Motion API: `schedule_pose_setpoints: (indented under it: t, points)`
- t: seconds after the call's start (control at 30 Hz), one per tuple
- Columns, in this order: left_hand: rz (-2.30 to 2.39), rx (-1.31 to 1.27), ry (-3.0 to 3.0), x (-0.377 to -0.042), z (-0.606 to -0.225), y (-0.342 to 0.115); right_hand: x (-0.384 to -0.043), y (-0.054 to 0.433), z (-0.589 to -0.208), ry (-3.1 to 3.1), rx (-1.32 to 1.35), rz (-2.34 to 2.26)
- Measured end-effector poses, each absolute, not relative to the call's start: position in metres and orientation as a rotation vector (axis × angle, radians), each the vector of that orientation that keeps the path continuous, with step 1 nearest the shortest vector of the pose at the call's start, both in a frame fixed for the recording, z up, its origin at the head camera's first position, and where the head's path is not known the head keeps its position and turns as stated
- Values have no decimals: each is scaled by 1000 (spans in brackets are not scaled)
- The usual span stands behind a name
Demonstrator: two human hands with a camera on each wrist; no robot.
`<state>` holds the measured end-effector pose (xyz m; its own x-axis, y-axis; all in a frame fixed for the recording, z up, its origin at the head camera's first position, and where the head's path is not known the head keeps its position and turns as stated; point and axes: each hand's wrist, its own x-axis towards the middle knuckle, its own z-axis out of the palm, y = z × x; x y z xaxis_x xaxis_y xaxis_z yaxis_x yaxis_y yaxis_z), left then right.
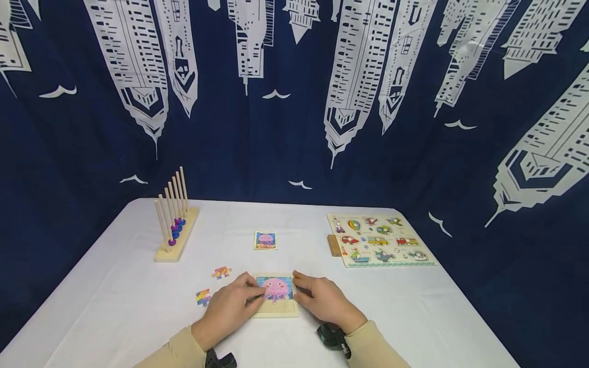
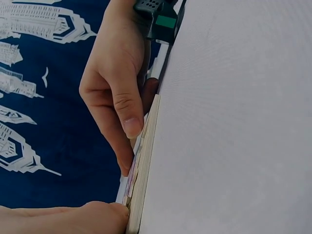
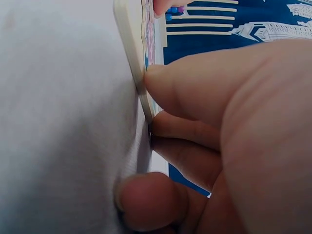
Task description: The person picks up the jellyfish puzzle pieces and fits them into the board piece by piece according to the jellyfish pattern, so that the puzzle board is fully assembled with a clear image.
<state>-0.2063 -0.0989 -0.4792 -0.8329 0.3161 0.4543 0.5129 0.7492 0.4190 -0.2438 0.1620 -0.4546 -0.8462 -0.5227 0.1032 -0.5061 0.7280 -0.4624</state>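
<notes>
A shallow wooden puzzle board [image 1: 276, 309] lies before me. Pieces showing a pink jellyfish [image 1: 277, 287] fill its upper part, and bare wood shows along the near strip. My left hand [image 1: 234, 301] reaches over the board's left side, index fingertip and thumb touching the jellyfish area; whether they pinch a piece is hidden. At the right edge my right hand [image 1: 327, 300] holds the board, thumb [image 3: 170, 90] against its rim and fingers by the far corner. Two loose puzzle pieces, a pink-orange one [image 1: 222, 272] and a yellow-blue one [image 1: 203, 297], lie left of the board.
Beyond the board lies a small jellyfish picture card [image 1: 265, 240]. A wooden peg stand [image 1: 177, 245] with blue and purple beads rises at the back left. Back right, a vehicle picture board [image 1: 382, 240] lies beside a brown wooden block [image 1: 334, 245]. White cloth [image 1: 437, 317] covers the table.
</notes>
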Motion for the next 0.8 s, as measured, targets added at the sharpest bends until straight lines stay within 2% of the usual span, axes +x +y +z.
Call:
schedule_pose_setpoints:
  t: [0.8]
  points:
    - [-599, -708, -2558, -207, -480, -97, -243, 162, -455, 2887, -846, -770]
